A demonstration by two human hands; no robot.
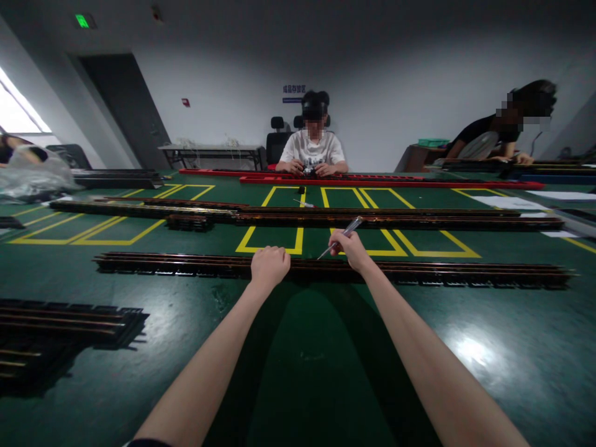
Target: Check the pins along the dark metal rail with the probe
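A long black rail strip with copper-coloured lines [442, 271] lies crosswise on the green table in front of me. My left hand [270, 267] is closed over it, just left of the middle; its fingertips are hidden from view. In my right hand [350, 247] is a slim screwdriver [352, 226], its handle pointing up to the right. The screwdriver's thin tip slants down to the left and meets or nearly meets the strip, a short way right of my left hand.
Similar black strips [400, 218] lie farther back, with more at the lower left [60, 323]. Beyond them are red strips [391, 182], yellow tape outlines and white paper [507, 203]. A person [313, 149] sits opposite handling a small object; another leans at the right. A plastic bag [35, 174] is far left.
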